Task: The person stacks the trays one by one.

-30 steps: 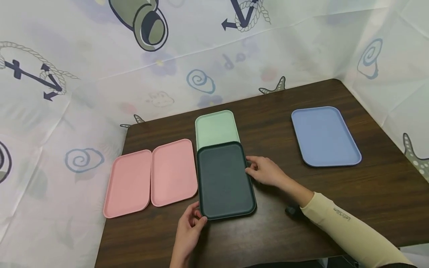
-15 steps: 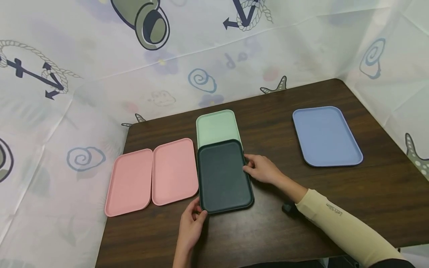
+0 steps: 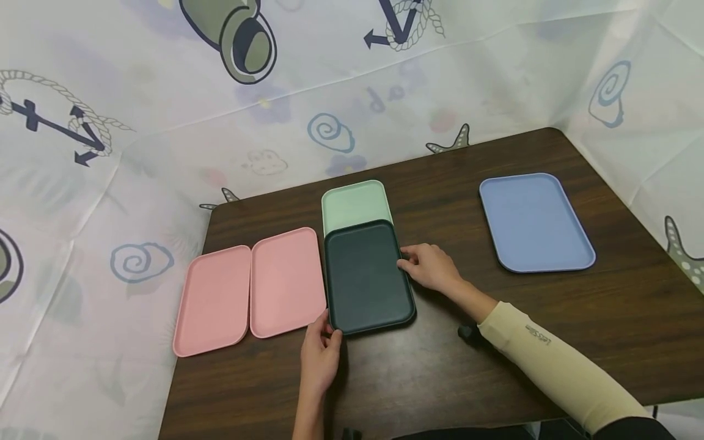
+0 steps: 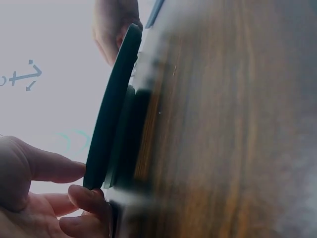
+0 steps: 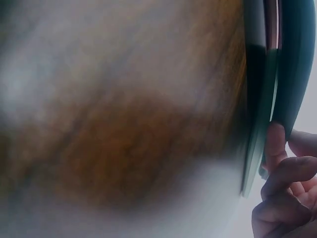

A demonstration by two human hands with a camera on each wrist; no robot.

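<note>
Dark green tray [image 3: 370, 278] overlaps near part of pale green tray [image 3: 356, 205] on desk [image 3: 401, 379]. Left hand [image 3: 321, 357] pinches its near left corner; right hand [image 3: 431, 266], grip pinching its right edge. Full contact between trays hard to tell, wrist views blurred.

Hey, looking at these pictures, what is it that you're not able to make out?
- Light green tray: head view, near part covered by the dark tray.
- Small black thing: head view, partly hidden by the sleeve.
- Dark object at the bottom: head view, cut off by the picture's edge.
- Table grain: right wrist view, blurred.
</note>
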